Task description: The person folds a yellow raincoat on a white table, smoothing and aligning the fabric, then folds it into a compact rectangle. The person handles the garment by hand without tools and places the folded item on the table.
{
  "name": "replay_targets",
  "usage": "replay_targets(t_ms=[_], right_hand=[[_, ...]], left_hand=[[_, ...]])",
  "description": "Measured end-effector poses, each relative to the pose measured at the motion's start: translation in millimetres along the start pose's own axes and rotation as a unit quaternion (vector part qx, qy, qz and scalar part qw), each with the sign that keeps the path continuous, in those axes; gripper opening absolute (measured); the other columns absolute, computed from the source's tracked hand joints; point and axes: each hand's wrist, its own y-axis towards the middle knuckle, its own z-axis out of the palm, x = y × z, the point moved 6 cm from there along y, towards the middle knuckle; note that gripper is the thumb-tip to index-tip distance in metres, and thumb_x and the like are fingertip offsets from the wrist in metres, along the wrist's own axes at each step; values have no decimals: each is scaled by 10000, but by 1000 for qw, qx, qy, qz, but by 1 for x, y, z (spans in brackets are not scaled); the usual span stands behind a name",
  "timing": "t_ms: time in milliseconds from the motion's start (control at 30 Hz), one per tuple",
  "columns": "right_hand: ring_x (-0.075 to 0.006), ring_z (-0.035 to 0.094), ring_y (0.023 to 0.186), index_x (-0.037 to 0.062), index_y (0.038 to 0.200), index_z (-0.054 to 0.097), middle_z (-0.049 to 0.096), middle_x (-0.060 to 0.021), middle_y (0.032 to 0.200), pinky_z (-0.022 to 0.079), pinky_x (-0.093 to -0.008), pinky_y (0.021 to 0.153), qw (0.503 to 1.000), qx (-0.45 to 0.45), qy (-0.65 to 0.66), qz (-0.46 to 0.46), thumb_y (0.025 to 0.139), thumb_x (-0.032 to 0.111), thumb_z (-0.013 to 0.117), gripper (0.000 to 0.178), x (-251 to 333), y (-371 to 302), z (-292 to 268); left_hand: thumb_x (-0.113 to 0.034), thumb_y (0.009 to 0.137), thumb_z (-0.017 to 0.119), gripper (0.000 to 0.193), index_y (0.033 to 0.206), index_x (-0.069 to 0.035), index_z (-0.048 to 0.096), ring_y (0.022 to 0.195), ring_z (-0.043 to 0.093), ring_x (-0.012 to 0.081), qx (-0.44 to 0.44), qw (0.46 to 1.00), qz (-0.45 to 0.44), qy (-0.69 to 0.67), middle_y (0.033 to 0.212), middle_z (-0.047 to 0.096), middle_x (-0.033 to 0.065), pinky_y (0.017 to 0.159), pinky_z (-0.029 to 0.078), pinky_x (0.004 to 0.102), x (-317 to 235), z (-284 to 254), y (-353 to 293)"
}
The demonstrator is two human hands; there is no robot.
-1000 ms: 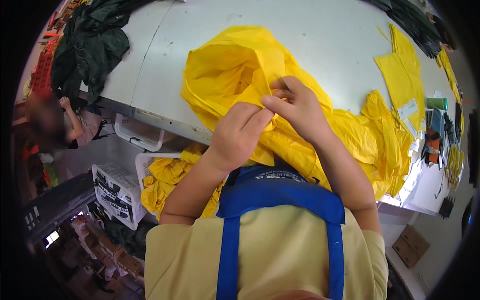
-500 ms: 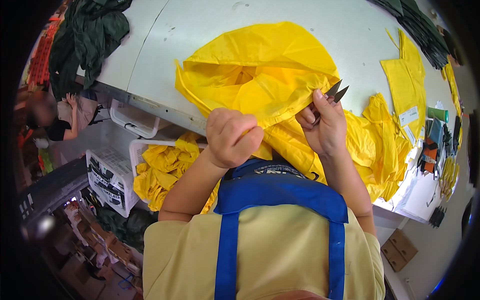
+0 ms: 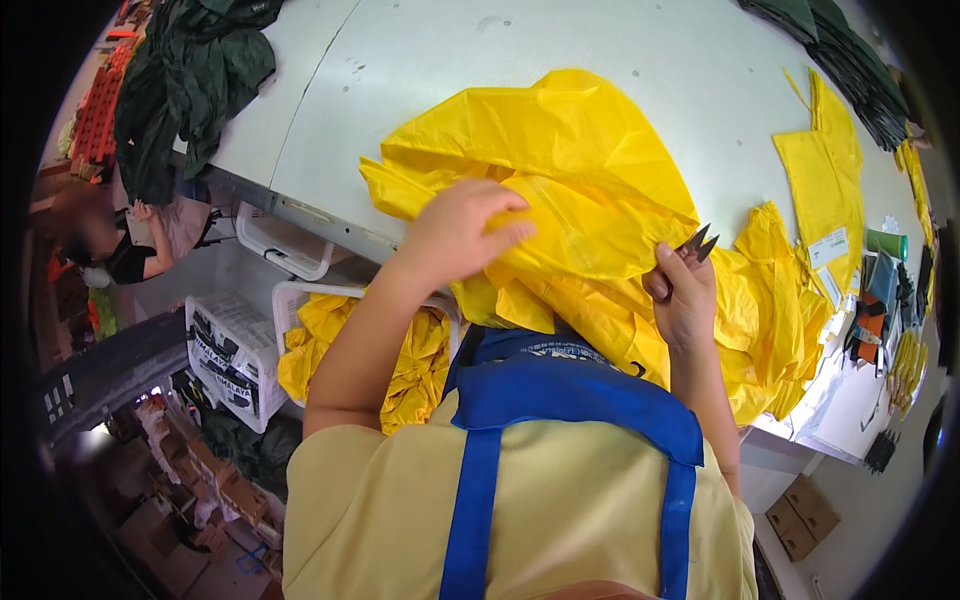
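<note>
A bunched yellow garment (image 3: 560, 130) of thin, slightly shiny fabric lies over the table edge in front of me, its wide opening facing my body. My left hand (image 3: 462, 230) rests at the near left of that opening, fingers apart and slightly bent, touching the fabric without a grip. In my right hand (image 3: 688, 295) is a pair of thread snips (image 3: 699, 243), dark pointed blades sticking up past the fingers and slightly parted. The thumb and fingers of that hand also lie at the garment's right edge; whether they pinch it is hidden.
More yellow fabric (image 3: 770, 300) is heaped to the right, beside a flat yellow piece (image 3: 825, 170) with a white label. Dark green cloth (image 3: 195, 90) hangs at the far left. A white crate (image 3: 290, 295) of yellow cloth stands below the table (image 3: 330, 130). Another person (image 3: 150, 235) sits left.
My left hand has gone from a closed pinch on the garment's near edge to open fingers, slightly higher. The right hand with the snips has shifted right and down; the garment's opening has partly collapsed.
</note>
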Motion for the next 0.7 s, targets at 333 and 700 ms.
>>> replay_targets(t_ms=[333,700], right_hand=[[-176,565,870,6,1175,518,581,-94,919,460,-276,794,859,-181,-476,-50,804,172,705,447,50,-9,-91],[-349,552,983,15,1171,488,551,-165,1090,461,-384,842,554,-638,-530,-68,766,329,720,563,27,-156,-389]], left_hand=[[-214,654,746,493,1098,-86,573,963,551,291,5,982,112,154,1053,580,96,850,412,413,-74,67,4],[-143,824,658,198,985,-29,637,905,614,260,-32,996,-82,2,992,645,117,776,469,316,-38,52,2]])
